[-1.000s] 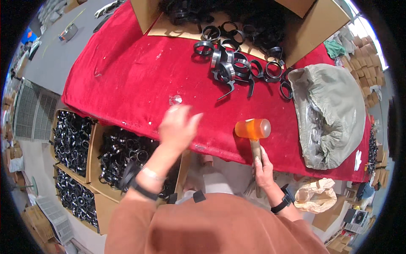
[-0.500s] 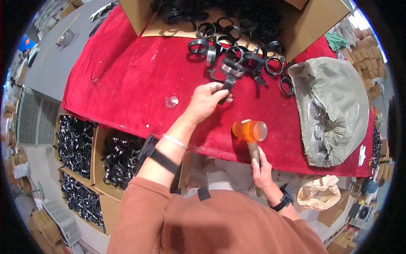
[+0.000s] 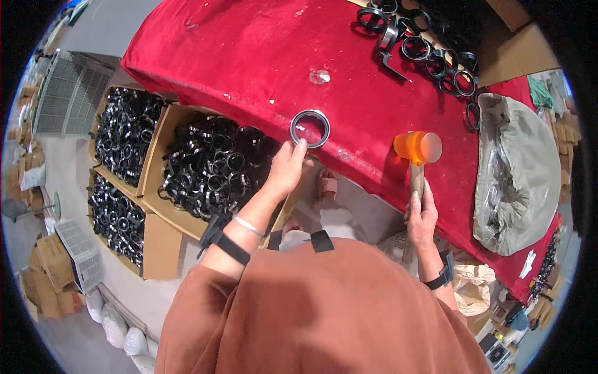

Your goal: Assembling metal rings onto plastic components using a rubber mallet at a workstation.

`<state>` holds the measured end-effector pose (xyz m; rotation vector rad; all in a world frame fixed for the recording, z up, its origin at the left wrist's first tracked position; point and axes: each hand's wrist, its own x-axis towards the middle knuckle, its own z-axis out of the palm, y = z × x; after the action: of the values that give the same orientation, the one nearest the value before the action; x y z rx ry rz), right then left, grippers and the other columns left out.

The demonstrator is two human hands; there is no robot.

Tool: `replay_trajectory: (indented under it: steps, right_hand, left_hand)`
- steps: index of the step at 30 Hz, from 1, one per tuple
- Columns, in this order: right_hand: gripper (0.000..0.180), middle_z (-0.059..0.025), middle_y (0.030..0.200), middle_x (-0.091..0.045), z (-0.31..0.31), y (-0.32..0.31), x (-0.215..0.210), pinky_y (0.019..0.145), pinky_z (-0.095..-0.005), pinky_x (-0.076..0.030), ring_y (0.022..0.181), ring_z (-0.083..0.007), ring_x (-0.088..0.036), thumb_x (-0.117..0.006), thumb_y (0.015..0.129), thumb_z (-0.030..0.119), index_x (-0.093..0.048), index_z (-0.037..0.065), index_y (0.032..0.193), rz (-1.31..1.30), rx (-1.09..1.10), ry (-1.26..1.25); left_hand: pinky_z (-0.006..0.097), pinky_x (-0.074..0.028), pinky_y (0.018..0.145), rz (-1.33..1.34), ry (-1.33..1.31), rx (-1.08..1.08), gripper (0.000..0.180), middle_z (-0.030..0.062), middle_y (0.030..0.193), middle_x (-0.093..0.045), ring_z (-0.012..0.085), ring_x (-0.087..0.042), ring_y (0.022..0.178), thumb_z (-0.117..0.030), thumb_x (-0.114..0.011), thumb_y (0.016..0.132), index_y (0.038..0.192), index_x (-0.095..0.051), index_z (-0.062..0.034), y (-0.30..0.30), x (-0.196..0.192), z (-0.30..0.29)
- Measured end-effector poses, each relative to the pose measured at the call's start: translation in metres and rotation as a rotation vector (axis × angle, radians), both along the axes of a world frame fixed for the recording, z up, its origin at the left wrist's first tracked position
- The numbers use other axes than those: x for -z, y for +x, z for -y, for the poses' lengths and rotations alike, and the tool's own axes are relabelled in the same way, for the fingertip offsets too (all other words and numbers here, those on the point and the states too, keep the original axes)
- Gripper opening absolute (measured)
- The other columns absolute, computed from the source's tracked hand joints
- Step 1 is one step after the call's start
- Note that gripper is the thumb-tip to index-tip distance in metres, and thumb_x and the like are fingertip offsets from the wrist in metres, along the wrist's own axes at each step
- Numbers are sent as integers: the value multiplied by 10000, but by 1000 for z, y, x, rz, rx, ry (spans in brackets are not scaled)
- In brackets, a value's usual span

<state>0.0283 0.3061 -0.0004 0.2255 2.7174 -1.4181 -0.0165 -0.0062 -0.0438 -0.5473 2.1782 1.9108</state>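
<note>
My left hand (image 3: 288, 167) is closed on a black ring-shaped part (image 3: 310, 113) with a silvery inner rim, held over the front edge of the red-covered table (image 3: 243, 56). Its lower portion is hidden behind my fingers. In my right hand (image 3: 422, 218) is a mallet (image 3: 418, 148) with an orange translucent head, gripped by its wooden handle, head up above the table's front edge. Several more black ring parts (image 3: 416, 48) lie in a loose heap at the table's far right.
Cardboard boxes full of black ring parts (image 3: 218, 162) stand on the floor at the left, below the table edge. A grey-green cloth bag (image 3: 529, 181) lies on the table's right end. An open carton (image 3: 520, 56) stands at the back right; a paper sack (image 3: 473, 283) sits below.
My left hand has drawn the ring part from near the heap back to the table's front edge. The view has turned left; my right hand still holds the mallet.
</note>
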Motion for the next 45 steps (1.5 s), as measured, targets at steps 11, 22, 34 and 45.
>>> replay_trajectory:
  steps: [11, 22, 34, 45]
  right_hand:
    - [527, -121, 1098, -603, 79, 5, -83, 779, -276, -475, 812, -153, -584, -492, 895, 60, -341, 9, 1397, -82, -170, -276]
    - [492, -206, 1145, -607, 76, -14, -86, 778, -316, -502, 890, -230, -652, -484, 889, 27, -387, 4, 1371, -161, -434, 113]
    - [475, -302, 1023, -587, 142, -113, -86, 823, -477, -477, 966, -456, -572, -531, 908, 223, -418, 89, 1349, -35, -618, 288]
    - [465, -278, 1005, -609, 77, -82, -62, 782, -412, -517, 933, -410, -617, -515, 911, 132, -411, 109, 1364, -125, -453, 439]
  left_hand:
    - [262, -488, 621, 68, 161, -13, 421, 61, 749, -636, 118, -601, 639, -383, -449, 968, 912, -620, -3, -9, 3, 2]
    - [251, -465, 570, 112, 337, -110, 356, 31, 726, -600, 110, -563, 610, -333, -453, 971, 850, -593, -29, -6, -5, -8]
    - [329, -456, 660, 65, 237, -117, 427, 64, 711, -606, 159, -571, 687, -382, -517, 918, 861, -632, 26, -16, 22, -7]
    - [263, -430, 549, 113, 430, -139, 378, 31, 669, -577, 105, -530, 594, -353, -513, 934, 781, -615, -23, -16, 6, -13]
